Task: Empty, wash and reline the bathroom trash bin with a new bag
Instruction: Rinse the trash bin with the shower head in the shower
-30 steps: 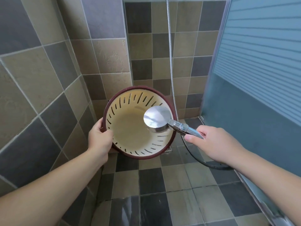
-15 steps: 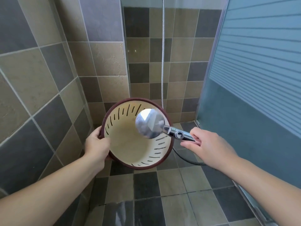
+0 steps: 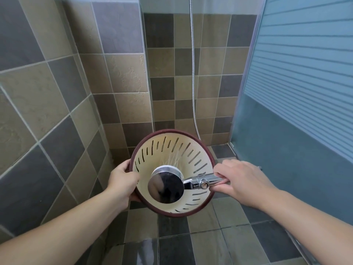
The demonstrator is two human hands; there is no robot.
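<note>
The round trash bin (image 3: pixel 164 150) is cream inside with slits in its wall and has a dark red rim. It is tilted with its mouth toward me, above the shower floor. My left hand (image 3: pixel 122 180) grips its left rim, thumb inside. My right hand (image 3: pixel 242 182) holds the chrome handle of the shower head (image 3: pixel 165 186), whose round back faces me in front of the bin's mouth. Thin water jets spray from it into the bin. No bag lines the bin.
Tiled walls close the left and back. A frosted glass shower door (image 3: pixel 298 92) stands on the right. The metal hose (image 3: pixel 193 73) hangs down the back wall behind the bin. The tiled floor (image 3: pixel 200 241) below looks wet.
The view tilted up, so bin and hands sit lower in frame. The shower head moved closer over the bin's mouth, and water now sprays into the bin.
</note>
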